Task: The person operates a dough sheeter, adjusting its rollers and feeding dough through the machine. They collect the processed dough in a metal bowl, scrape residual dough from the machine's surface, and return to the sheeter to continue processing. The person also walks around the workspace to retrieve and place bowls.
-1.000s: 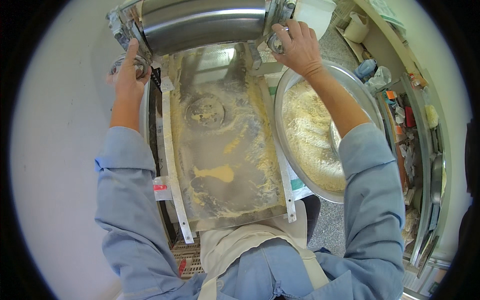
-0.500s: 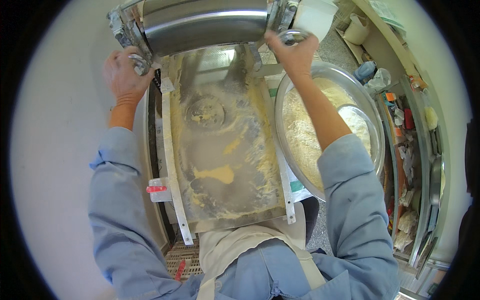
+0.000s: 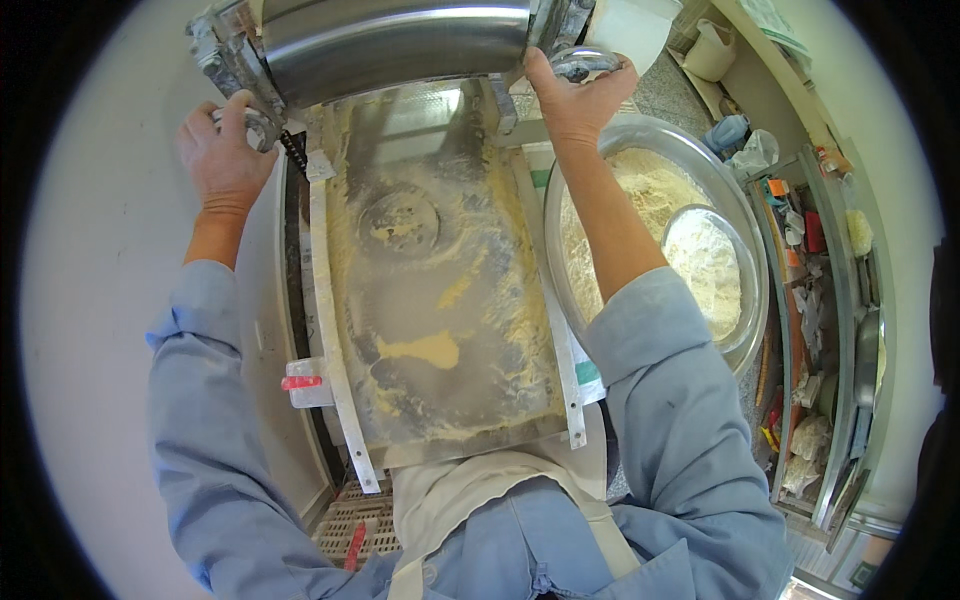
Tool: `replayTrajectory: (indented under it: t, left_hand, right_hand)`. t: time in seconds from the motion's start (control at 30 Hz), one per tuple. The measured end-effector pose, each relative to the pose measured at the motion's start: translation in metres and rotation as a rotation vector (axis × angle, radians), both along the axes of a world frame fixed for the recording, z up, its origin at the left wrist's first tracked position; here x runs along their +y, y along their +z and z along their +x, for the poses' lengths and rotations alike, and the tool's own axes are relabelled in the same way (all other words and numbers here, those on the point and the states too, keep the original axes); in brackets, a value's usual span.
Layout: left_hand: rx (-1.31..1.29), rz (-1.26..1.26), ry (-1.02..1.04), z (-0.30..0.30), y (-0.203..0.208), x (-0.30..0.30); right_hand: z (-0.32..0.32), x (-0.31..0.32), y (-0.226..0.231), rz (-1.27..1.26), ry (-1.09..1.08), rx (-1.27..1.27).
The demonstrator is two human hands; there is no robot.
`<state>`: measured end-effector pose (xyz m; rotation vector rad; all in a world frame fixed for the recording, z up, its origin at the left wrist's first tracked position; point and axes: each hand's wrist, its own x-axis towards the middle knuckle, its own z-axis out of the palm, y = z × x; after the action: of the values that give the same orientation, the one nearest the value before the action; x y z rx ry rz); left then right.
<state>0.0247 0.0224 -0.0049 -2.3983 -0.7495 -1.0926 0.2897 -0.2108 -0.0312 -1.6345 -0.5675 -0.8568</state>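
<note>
At the far end of the machine lies a wide, shiny metal roller (image 3: pixel 395 48). My left hand (image 3: pixel 218 160) has its fingers curled round a small metal handwheel (image 3: pixel 262 130) at the roller's left side. At its right side my right hand (image 3: pixel 578 105) grips a matching handwheel (image 3: pixel 586 60), thumb at the left and fingers at the right rim. Between my arms, a long metal tray (image 3: pixel 400 290) slopes from the roller toward my apron. Pale flour dust and a yellowish smear (image 3: pixel 425 350) coat its surface, and a round ring mark shows in its upper half.
Right of the tray stands a large metal basin (image 3: pixel 560 270) of pale yellow flour, with a smaller bowl (image 3: pixel 705 265) of whiter powder in it. Cluttered shelves (image 3: pixel 800 330) line the right wall. A clear box with a red strip (image 3: pixel 303 382) juts out at the tray's left edge.
The whole view has shifted, so the machine sits slightly farther left. Both hands stay on their handwheels, and the fingers of my left hand have changed position on the rim.
</note>
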Motion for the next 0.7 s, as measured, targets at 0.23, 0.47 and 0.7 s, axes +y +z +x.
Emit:
replayTrajectory:
  t: [0.23,0.47,0.7]
  left_hand:
    - [-0.789,-0.978,-0.203,0.017,0.007,-0.012]
    - [-1.061,-1.110,-0.235,0.033,-0.007,-0.004]
    - [-0.048,-0.070,-0.001,-0.002,-0.001,0.001]
  right_hand:
    - [0.005,-0.046,0.040,-0.772,0.008,-0.510]
    - [0.003,-0.039,0.040,-0.850,-0.062,-0.526]
    - [0.004,-0.008,-0.002,-0.160,-0.053,-0.136]
